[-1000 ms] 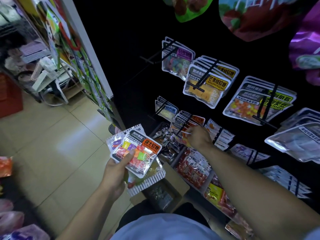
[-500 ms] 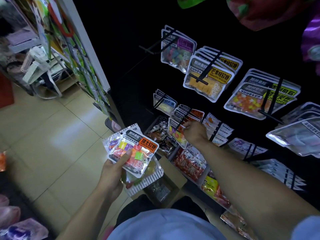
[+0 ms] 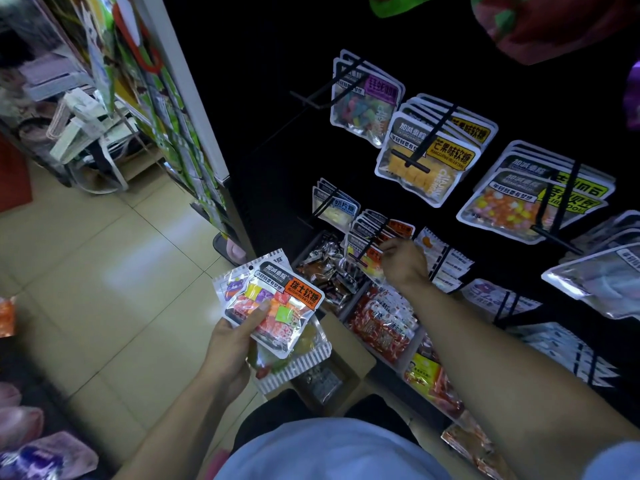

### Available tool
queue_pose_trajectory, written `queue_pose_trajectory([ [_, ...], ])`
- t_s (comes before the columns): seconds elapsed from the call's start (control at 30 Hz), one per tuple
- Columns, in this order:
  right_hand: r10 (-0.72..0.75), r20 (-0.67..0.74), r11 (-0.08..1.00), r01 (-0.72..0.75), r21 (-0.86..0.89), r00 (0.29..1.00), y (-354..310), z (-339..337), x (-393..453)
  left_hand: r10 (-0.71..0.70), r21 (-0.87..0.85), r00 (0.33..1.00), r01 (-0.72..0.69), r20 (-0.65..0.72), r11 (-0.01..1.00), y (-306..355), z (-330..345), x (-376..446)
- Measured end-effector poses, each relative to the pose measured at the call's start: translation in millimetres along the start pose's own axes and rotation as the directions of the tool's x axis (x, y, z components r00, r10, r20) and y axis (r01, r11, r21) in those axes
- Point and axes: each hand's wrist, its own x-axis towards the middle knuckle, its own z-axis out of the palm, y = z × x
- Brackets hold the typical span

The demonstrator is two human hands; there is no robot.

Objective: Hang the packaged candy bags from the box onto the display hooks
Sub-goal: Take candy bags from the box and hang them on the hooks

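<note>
Two hands engaged: right hand (image 3: 405, 268) pinches a candy bag (image 3: 369, 258) at its hook (image 3: 375, 233), far right. Left hand (image 3: 228, 344) grips spare bags (image 3: 277, 303), near left, above the box (image 3: 346, 368); the hook lies nearer the right hand.

One head-worn camera looks steeply down and forward at the black hook rack (image 3: 277, 140) from close range, floor tiles (image 3: 104, 271) left of the rack.

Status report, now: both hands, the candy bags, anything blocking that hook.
Left hand grips stack of candy bags. Right hand pinches orange-label bag at its display hook. Hook crowded with hung bags; no other obstruction visible.
</note>
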Motion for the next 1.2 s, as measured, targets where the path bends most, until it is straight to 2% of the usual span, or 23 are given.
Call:
queue_pose_trajectory([
  [0.13,-0.006,-0.116,0.997,0.015,0.075,0.993,-0.9,-11.7,-30.2,-0.012,0.008,1.0,0.012,0.016,1.0,-2.2,7.0,3.8],
  [0.2,-0.014,-0.136,0.982,0.039,0.187,0.991,-10.3,-19.2,-54.5,-0.018,0.013,0.999,0.018,0.037,1.0,-4.0,12.8,6.1],
  [0.27,-0.038,-0.034,0.934,0.047,0.355,0.999,-24.0,-26.3,-79.7,-0.04,0.02,0.998,0.039,0.056,0.999,-5.1,20.0,8.9],
  [0.33,-0.056,0.12,0.88,-0.007,0.476,0.991,-34.6,-32.3,-98.9,-0.058,0.03,0.995,0.056,0.078,0.998,-5.7,28.0,11.8],
  [0.4,-0.06,0.239,0.872,-0.065,0.485,0.969,-39.9,-36.3,-110.2,-0.059,0.048,0.992,0.054,0.109,0.997,-5.9,37.2,13.6],
  [0.5,-0.027,0.296,0.877,-0.119,0.465,0.955,-41.5,-38.6,-117.5,-0.057,0.067,0.987,0.047,0.15,0.997,-5.7,51.3,13.6],
  [0.6,0.035,0.289,0.864,-0.174,0.473,0.957,-36.2,-37.0,-119.4,-0.09,0.089,0.979,0.074,0.185,0.993,-6.9,61.0,13.0],
  [0.73,0.124,0.304,0.767,-0.286,0.575,0.944,-25.6,-38.2,-122.3,-0.106,0.131,0.978,0.083,0.182,0.988,-11.6,65.9,14.5],
  [0.8,0.17,0.24,0.727,-0.286,0.624,0.956,-22.0,-47.1,-121.9,-0.1,0.129,0.981,0.079,0.167,0.989,-12.8,66.9,14.8],
  [0.87,0.236,0.113,0.707,-0.251,0.661,0.965,-16.1,-57.4,-119.3,-0.099,0.109,0.988,0.086,0.119,0.99,-11.9,64.3,15.9],
  [0.93,0.271,-0.029,0.747,-0.192,0.636,0.962,-6.0,-68.0,-114.5,-0.112,0.083,0.991,0.105,0.08,0.991,-9.0,59.4,17.1],
  [1.03,0.174,-0.119,0.864,-0.094,0.495,0.977,9.5,-83.3,-110.7,-0.126,0.062,0.991,0.123,0.053,0.99,-3.2,51.8,18.8],
  [1.13,0.038,-0.063,0.961,-0.019,0.276,0.997,20.1,-94.9,-107.4,-0.11,0.058,0.994,0.109,0.011,0.992,0.5,43.0,21.7],
  [1.2,-0.025,0.037,0.989,0.02,0.144,0.999,24.6,-96.7,-103.7,-0.106,0.07,0.994,0.107,-0.025,0.992,1.4,36.9,23.6],
])
